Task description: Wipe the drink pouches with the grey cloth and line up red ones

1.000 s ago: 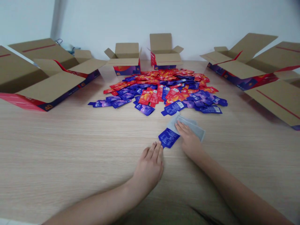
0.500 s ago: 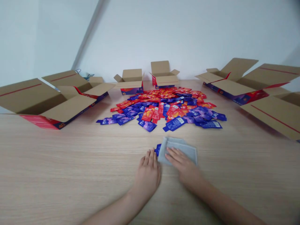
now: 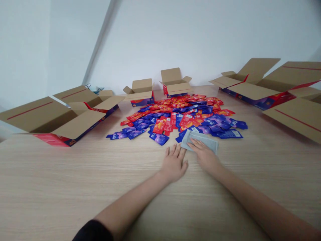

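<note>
My right hand [image 3: 204,154] lies flat, fingers stretched, on a grey cloth [image 3: 200,141] at the near edge of a pile of red and blue sachets [image 3: 180,115]. A blue sachet [image 3: 179,138] shows only as a corner from under the cloth's left end. My left hand [image 3: 174,162] rests open and flat on the wooden table [image 3: 62,180], fingers spread, just left of the cloth, its fingertips near that blue corner. Neither hand holds anything.
Open cardboard boxes ring the table: two large ones at left [image 3: 54,117], two small ones at the back [image 3: 140,91] [image 3: 175,82], and large ones at right [image 3: 253,83] [image 3: 298,112]. A white wall stands behind them.
Both hands and the grey cloth have slid away from me toward the pile. The blue sachet, plainly visible a second ago, is now almost fully covered by the cloth. The view has tilted up.
</note>
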A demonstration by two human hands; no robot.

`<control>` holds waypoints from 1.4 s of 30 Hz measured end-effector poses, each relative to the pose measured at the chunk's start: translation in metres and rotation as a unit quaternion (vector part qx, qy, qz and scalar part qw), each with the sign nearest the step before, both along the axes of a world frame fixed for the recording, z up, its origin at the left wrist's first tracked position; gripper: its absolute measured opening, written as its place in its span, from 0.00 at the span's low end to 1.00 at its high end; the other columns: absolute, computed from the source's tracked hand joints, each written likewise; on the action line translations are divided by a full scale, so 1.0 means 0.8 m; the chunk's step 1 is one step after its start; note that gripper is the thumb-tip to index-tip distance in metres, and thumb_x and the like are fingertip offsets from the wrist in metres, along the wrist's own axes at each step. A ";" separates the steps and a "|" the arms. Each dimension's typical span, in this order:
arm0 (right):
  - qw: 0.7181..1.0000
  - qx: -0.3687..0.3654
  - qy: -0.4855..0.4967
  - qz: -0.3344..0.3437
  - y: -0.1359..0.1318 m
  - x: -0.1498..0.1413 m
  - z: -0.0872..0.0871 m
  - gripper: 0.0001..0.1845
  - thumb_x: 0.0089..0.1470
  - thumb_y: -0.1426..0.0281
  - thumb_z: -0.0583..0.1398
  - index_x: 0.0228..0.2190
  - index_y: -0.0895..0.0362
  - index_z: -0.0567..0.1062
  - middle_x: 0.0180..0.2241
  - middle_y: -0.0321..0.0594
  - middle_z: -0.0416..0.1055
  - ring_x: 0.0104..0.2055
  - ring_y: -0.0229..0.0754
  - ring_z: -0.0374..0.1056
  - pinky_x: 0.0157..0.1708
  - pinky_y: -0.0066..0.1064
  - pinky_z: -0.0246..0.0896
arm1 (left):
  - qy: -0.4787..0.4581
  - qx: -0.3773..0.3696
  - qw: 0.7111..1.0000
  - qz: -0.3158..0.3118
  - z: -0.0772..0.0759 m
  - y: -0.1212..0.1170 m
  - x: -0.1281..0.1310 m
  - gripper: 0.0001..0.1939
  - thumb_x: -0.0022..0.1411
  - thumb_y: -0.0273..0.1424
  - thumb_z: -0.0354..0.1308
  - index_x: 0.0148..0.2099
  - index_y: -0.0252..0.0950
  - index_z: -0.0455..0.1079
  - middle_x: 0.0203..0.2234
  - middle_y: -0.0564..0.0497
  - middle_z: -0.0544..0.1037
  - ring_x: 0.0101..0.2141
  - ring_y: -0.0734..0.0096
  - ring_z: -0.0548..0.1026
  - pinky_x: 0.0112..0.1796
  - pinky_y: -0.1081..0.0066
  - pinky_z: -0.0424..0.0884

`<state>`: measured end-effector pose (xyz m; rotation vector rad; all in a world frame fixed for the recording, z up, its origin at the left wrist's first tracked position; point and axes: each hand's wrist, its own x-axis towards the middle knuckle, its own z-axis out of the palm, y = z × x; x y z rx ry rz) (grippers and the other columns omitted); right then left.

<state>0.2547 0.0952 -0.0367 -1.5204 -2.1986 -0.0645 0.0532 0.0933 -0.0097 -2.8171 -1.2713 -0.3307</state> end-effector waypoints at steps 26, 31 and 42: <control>0.987 0.048 0.131 -0.081 0.056 0.030 0.013 0.36 0.43 0.86 0.48 0.55 0.61 0.70 0.56 0.47 0.67 0.59 0.46 0.61 0.60 0.41 0.56 | 0.038 -0.003 0.990 0.136 0.015 -0.056 -0.034 0.30 0.67 0.44 0.45 0.64 0.30 0.57 0.54 0.36 0.67 0.52 0.49 0.64 0.49 0.53 0.62; 0.990 0.014 0.105 -0.091 0.042 0.026 0.015 0.35 0.44 0.85 0.49 0.55 0.60 0.70 0.57 0.46 0.67 0.60 0.48 0.59 0.59 0.43 0.56 | 0.028 -0.019 0.999 0.017 0.021 -0.125 0.018 0.32 0.67 0.46 0.44 0.64 0.27 0.57 0.50 0.36 0.68 0.49 0.51 0.65 0.49 0.55 0.61; 0.985 0.007 0.064 -0.157 -0.069 -0.014 0.077 0.31 0.54 0.79 0.49 0.59 0.58 0.64 0.55 0.47 0.68 0.52 0.52 0.67 0.50 0.42 0.64 | -0.009 -0.053 0.999 -0.001 0.017 -0.107 -0.037 0.29 0.68 0.39 0.44 0.66 0.28 0.53 0.64 0.39 0.57 0.62 0.52 0.55 0.58 0.54 0.53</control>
